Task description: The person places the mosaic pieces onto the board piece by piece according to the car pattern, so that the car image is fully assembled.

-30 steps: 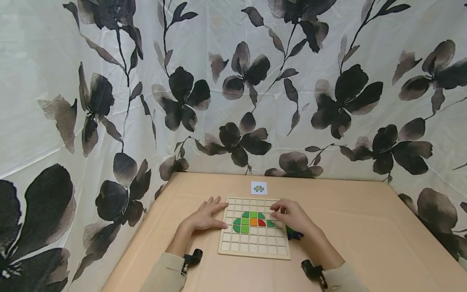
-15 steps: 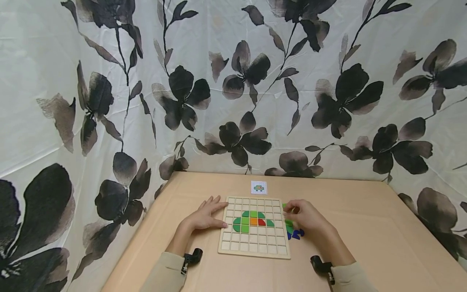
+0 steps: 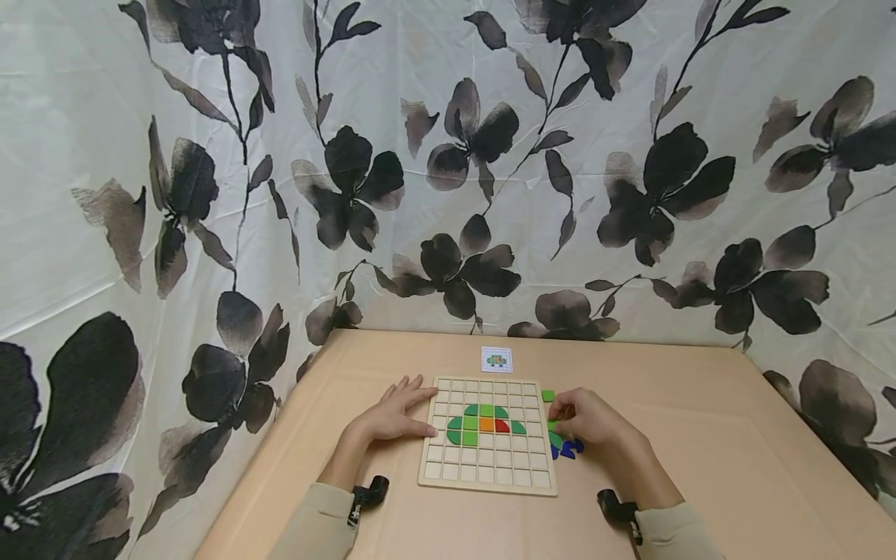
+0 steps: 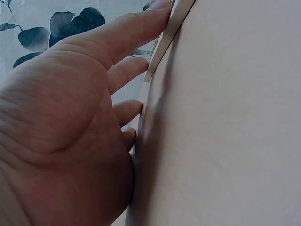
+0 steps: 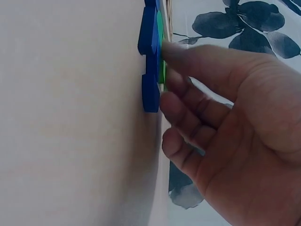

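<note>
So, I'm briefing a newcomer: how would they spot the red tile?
On the beige table lies a wooden grid board. Among its mostly green tiles, find the orange square. In the next cell right sits the red tile, the board's only red piece.

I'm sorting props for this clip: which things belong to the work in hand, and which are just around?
Probably the job:
grid board
green tiles
orange tile
red tile
blue pieces
picture card

Just around:
table
flowered cloth
wrist cameras
</note>
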`<state>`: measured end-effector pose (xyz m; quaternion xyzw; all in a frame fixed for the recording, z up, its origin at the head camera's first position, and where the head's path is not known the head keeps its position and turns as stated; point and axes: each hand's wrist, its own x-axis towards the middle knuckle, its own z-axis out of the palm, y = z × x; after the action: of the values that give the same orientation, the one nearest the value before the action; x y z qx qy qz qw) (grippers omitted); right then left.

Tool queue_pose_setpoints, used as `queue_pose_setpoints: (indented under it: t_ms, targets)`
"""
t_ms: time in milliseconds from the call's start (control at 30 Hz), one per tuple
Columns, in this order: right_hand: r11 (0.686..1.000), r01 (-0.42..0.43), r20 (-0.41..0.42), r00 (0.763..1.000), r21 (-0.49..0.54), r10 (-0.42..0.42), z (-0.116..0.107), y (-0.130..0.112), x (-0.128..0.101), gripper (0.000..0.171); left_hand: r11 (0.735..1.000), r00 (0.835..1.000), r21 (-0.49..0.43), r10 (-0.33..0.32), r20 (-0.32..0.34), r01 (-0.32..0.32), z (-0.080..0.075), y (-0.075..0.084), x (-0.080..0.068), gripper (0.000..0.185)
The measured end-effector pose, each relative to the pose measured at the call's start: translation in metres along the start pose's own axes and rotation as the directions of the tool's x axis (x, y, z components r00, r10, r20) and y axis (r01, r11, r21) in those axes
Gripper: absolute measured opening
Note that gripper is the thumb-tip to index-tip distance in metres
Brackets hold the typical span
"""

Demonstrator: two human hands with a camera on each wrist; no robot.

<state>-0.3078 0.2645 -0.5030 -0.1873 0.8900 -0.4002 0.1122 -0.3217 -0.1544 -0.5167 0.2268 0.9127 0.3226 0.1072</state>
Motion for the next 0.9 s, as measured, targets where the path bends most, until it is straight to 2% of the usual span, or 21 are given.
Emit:
queue_pose_setpoints:
  t_ms: [200, 433, 667, 900]
  targets:
    - [0.992, -0.083, -0.080, 0.994, -0.091, 0.075, 0.0013, -0.0018, -0.0008, 0.013, 1.000, 1.000, 0.006, -0.001, 0.002, 0.001, -0.0001, -0.0001, 0.0006, 0.083]
    - [0.974, -0.088, -0.121, 0.991, -0.206, 0.064, 0.0005, -0.0046, -0.0007, 0.015, 1.000, 1.000, 0.012, 0.000, 0.008, 0.000, 0.0001, -0.0007, 0.0007, 0.083]
    - [0.975, -0.078, -0.078, 0.995, -0.207, 0.063, 0.0029, -0.0047, -0.0004, 0.014, 1.000, 1.000, 0.008, -0.002, 0.010, 0.002, -0.0004, 0.0001, 0.0001, 0.083]
    - [0.980, -0.033, -0.115, 0.993, -0.198, 0.010, 0.0037, -0.0030, 0.0018, 0.017, 1.000, 1.000, 0.009, -0.001, 0.007, 0.001, -0.0013, 0.0023, -0.0007, 0.083]
